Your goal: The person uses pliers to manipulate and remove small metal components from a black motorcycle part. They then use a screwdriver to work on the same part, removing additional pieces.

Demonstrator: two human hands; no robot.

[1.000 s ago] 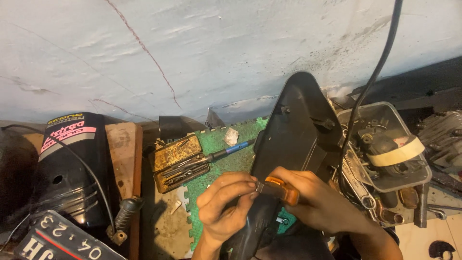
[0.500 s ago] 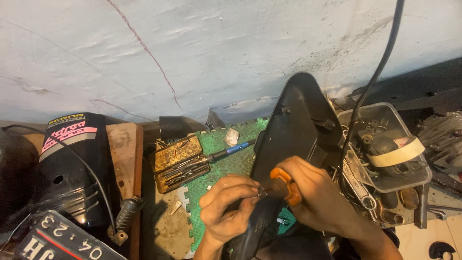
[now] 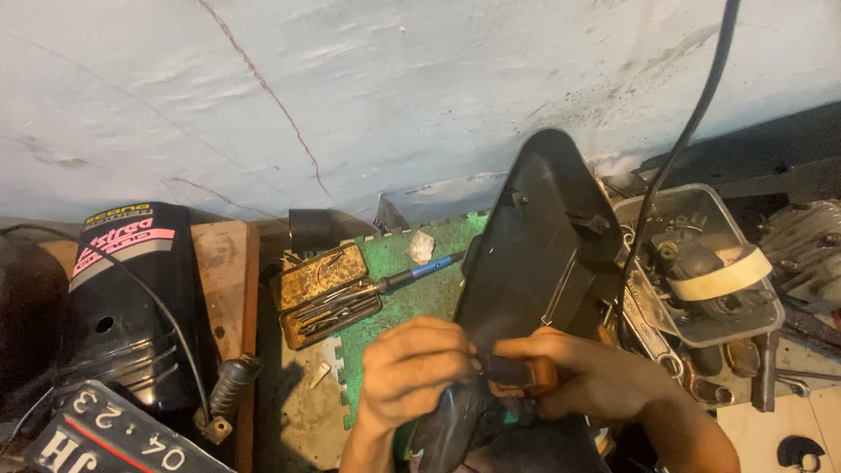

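Open rusty tool tin (image 3: 329,294) sat left on green mat (image 3: 399,302). Left hand (image 3: 413,370) gripped the black plastic panel (image 3: 533,263) at its lower end; right hand (image 3: 585,378) pinched an orange-handled tool (image 3: 519,371) against it. Parts tray (image 3: 701,263) right.

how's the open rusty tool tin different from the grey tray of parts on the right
The rusty tool tin is small, brownish and hinged open in two halves on the green mat; the grey tray is larger, pale and a single open tub. The tin holds slim rod-like tools laid side by side; the tray holds jumbled parts and a roll of tape. The tin lies left of the black panel both hands grip, the tray right. Both look worn and dirty.
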